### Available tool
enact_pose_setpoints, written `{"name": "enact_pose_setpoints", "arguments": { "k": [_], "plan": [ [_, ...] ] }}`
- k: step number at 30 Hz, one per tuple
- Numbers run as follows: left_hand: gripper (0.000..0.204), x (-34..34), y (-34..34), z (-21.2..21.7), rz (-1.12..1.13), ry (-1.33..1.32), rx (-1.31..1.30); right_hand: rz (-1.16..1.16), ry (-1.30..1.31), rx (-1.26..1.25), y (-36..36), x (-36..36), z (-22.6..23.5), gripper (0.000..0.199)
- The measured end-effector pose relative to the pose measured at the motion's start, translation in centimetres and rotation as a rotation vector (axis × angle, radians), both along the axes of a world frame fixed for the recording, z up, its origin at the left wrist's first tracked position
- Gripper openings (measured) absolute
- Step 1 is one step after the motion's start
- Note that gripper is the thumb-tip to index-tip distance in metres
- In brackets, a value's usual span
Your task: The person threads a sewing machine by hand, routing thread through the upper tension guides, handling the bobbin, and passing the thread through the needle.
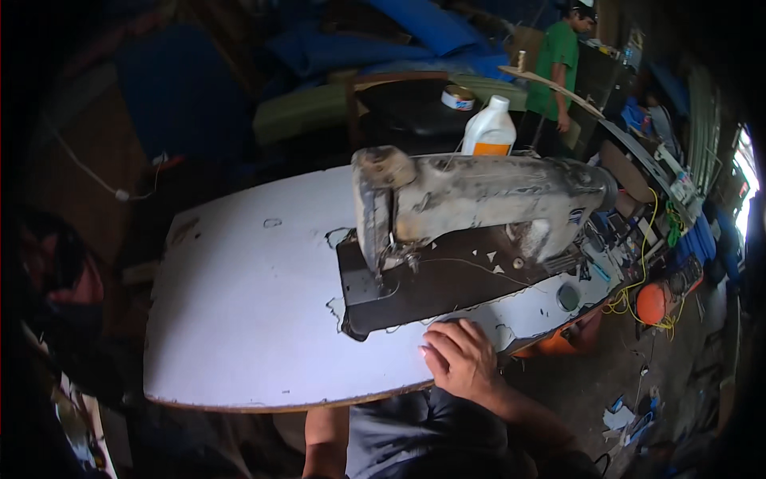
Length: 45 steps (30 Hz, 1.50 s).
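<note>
A worn grey sewing machine (487,195) stands on a white table top (247,295), over a dark bed plate (455,279). My right hand (463,359) rests at the table's front edge, just in front of that plate. Its fingers are curled and close together; whatever they may hold is hidden. A dark patch shows at the fingertips, too unclear to name. A loose thread (471,263) runs over the plate from the needle area, near small pale scraps (492,257). Of my left arm only the forearm (325,439) shows, passing beneath the table edge, which hides the hand.
Behind the machine are a white bottle (491,128) and a round tin (458,98). A dark green round lid (567,298) lies on the table's right side. Beyond it are tools, a yellow cord (650,231) and an orange round object (650,303). A person in green (554,64) stands at the back right.
</note>
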State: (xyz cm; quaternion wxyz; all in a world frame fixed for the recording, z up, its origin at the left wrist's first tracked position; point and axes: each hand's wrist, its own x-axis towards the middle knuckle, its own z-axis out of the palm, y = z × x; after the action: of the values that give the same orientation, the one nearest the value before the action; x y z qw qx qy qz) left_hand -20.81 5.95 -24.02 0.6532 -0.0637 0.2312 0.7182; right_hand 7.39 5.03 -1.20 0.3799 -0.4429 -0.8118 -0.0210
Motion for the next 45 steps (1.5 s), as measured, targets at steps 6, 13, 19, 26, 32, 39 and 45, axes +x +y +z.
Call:
{"name": "enact_pose_setpoints", "arguments": {
  "k": [6,13,19,26,32,39,45],
  "plan": [
    [0.028,0.9,1.4,-0.3,-0.055,0.007,-0.020,-0.008,-0.069,0.016,0.0,0.6,0.1,0.020],
    [0.027,0.5,1.7,-0.3,-0.078,0.019,-0.036,-0.019,-0.071,0.026,0.3,0.5,-0.1,0.020],
    [0.027,0.4,1.8,-0.3,-0.096,0.031,-0.041,-0.021,-0.063,0.025,0.1,0.4,0.2,0.020],
    [0.027,0.4,1.9,-0.3,-0.124,0.047,-0.039,-0.016,-0.061,0.012,-0.1,0.5,0.3,0.020],
    [0.027,0.1,2.0,-0.4,-0.133,0.056,-0.042,-0.016,-0.058,-0.007,-0.1,0.6,0.2,0.022],
    [0.027,0.0,2.0,-0.6,-0.156,0.077,-0.055,-0.021,-0.050,-0.013,0.0,0.6,0.0,0.022],
    [0.027,-0.2,2.1,-0.5,-0.171,0.088,-0.053,-0.021,-0.046,0.002,-0.1,0.4,-0.2,0.022]
  ]
}}
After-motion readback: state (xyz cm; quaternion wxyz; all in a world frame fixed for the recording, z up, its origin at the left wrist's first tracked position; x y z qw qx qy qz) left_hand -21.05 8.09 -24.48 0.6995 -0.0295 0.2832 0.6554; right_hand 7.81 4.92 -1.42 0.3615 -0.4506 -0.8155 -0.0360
